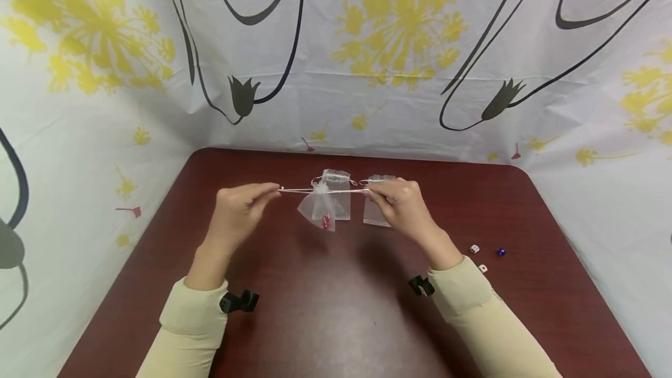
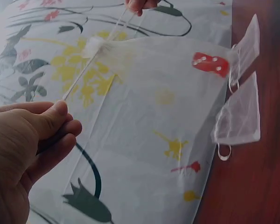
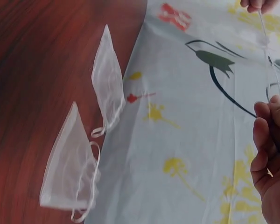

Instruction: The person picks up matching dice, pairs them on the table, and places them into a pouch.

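Note:
A sheer white drawstring pouch (image 1: 315, 212) hangs above the table between both hands, its neck gathered into a tight ruffle. Through the mesh shows a red die (image 2: 210, 64) with white pips, at the bottom of the pouch. The left hand (image 1: 234, 214) pinches one end of the white drawstring (image 2: 79, 78) between thumb and fingers. On the other side the right hand (image 1: 408, 210) pinches the opposite end. The cord runs straight and taut from hand to hand through the gathered neck.
Two more sheer pouches lie flat near the table's back: one pouch (image 1: 342, 203) behind the hanging one, another pouch (image 1: 374, 214) partly hidden by the right hand. To the right are a white die (image 1: 475, 248), a blue die (image 1: 501, 252) and another white die (image 1: 483, 268) beside the sleeve.

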